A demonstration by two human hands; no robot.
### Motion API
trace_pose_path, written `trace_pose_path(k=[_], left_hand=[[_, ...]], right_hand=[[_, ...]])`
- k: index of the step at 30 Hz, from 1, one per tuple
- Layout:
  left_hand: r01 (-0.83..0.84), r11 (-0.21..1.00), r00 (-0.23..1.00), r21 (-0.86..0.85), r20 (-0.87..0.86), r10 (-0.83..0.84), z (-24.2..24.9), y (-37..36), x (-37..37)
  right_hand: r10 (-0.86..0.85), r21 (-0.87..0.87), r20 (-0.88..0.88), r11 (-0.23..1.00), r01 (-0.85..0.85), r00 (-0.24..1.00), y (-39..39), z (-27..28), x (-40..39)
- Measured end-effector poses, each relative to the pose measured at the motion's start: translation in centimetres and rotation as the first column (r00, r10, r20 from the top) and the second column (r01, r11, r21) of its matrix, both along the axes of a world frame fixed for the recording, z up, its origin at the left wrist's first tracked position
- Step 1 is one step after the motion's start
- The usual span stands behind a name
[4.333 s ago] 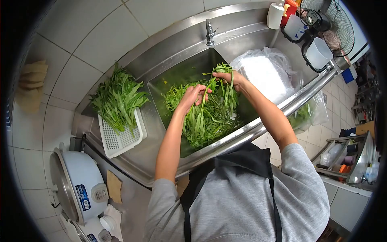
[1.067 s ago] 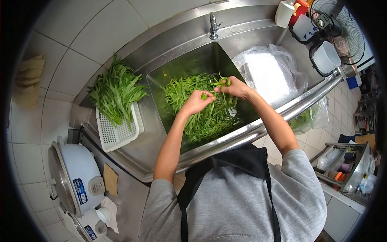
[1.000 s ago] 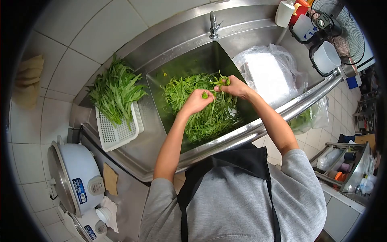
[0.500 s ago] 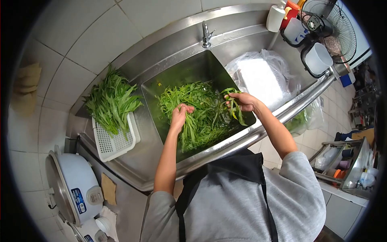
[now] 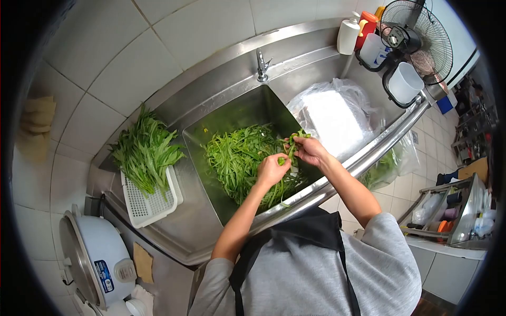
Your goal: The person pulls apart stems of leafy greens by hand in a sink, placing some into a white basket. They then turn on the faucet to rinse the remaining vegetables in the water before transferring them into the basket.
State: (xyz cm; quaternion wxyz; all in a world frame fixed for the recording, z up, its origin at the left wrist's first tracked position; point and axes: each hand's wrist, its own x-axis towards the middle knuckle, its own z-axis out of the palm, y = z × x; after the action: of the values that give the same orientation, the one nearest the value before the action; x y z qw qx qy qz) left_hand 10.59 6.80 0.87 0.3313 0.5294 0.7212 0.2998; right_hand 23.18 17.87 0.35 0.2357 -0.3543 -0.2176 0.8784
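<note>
My left hand [image 5: 274, 169] and my right hand [image 5: 310, 151] are close together over the right part of the sink basin [image 5: 203, 174]. Fingers of the right hand are closed around a few stems of leafy greens [image 5: 293, 143]. The left hand pinches the lower part of the same stems. Below both hands, a large heap of loose leafy greens [image 5: 232, 158] fills much of the basin. To the left, a bundle of long-leaved greens [image 5: 145, 150] lies on a white perforated basket [image 5: 145, 208], leaves pointing to the back.
A faucet [image 5: 262, 66] rises behind the basin. Clear plastic [image 5: 337, 113] covers the right counter; a bag of greens [image 5: 387, 166] hangs outside the front rail. Bottles [image 5: 348, 36], plastic containers [image 5: 406, 83] and a fan [image 5: 421, 42] stand back right. A rice cooker [image 5: 97, 253] is at left.
My left hand has moved right, from the heap to the stems at my right hand. The right hand has shifted slightly left and down. The whole view has tilted a little.
</note>
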Motion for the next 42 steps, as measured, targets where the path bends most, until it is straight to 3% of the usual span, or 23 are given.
trace_pose_path(k=[1,3,4,7,9,12,13,15,21,25,28,33,35,42], left_hand=[[0.01,1.0,1.0,0.007,-0.003,-0.01,-0.5,0.3,-0.5],[-0.03,0.999,0.936,-0.042,0.35,0.043,0.6,0.4,-1.5],[0.006,0.986,0.839,-0.165,0.537,0.085,1.1,0.4,-2.1],[0.158,0.968,0.694,-0.195,0.72,0.032,2.7,0.5,-3.7],[0.183,0.963,0.687,-0.198,0.726,0.019,3.0,0.6,-4.3],[0.082,0.978,0.917,-0.194,0.398,0.002,3.8,0.8,-4.5],[0.026,1.0,0.942,-0.017,0.335,-0.018,1.7,1.2,-5.0],[0.036,0.997,0.966,0.068,0.254,-0.052,2.5,1.3,-5.0],[0.101,0.994,0.992,-0.041,0.08,-0.098,4.2,2.2,-4.0],[0.108,0.993,0.978,0.051,0.173,-0.116,3.3,2.2,-4.2],[0.108,0.988,0.981,0.108,0.15,-0.124,2.9,2.4,-4.2],[0.151,0.988,0.964,0.041,0.217,-0.156,3.5,2.1,-4.9],[0.089,0.993,0.938,-0.075,0.342,-0.058,3.1,2.1,-5.1],[0.056,0.991,0.853,-0.118,0.522,0.014,2.6,2.2,-5.2]], right_hand=[[0.02,0.161,0.15,0.986,-0.044,0.989,0.2,0.8,0.1],[0.064,0.371,0.378,0.904,-0.214,0.924,1.0,2.0,0.8],[0.098,0.418,0.406,0.864,-0.28,0.908,1.7,2.2,1.2],[0.17,0.466,0.426,0.8,-0.377,0.888,2.7,4.0,1.6],[0.217,0.464,0.419,0.783,-0.413,0.882,2.9,4.8,1.5],[0.181,0.548,0.497,0.693,-0.469,0.849,2.9,5.1,1.0],[0.189,0.542,0.496,0.695,-0.472,0.847,2.7,5.1,0.9],[0.17,0.554,0.511,0.685,-0.474,0.843,2.6,5.3,0.4],[0.132,0.571,0.584,0.635,-0.52,0.801,2.1,5.8,-1.2],[0.05,0.591,0.686,0.542,-0.597,0.725,2.1,5.7,-1.6],[0.006,0.646,0.66,0.507,-0.571,0.751,2.0,4.7,-2.0],[0.042,0.661,0.561,0.579,-0.478,0.827,2.3,5.1,-2.3],[0.103,0.634,0.566,0.581,-0.511,0.818,2.5,5.0,-2.3],[0.107,0.65,0.558,0.561,-0.513,0.823,1.6,4.9,-2.6]])
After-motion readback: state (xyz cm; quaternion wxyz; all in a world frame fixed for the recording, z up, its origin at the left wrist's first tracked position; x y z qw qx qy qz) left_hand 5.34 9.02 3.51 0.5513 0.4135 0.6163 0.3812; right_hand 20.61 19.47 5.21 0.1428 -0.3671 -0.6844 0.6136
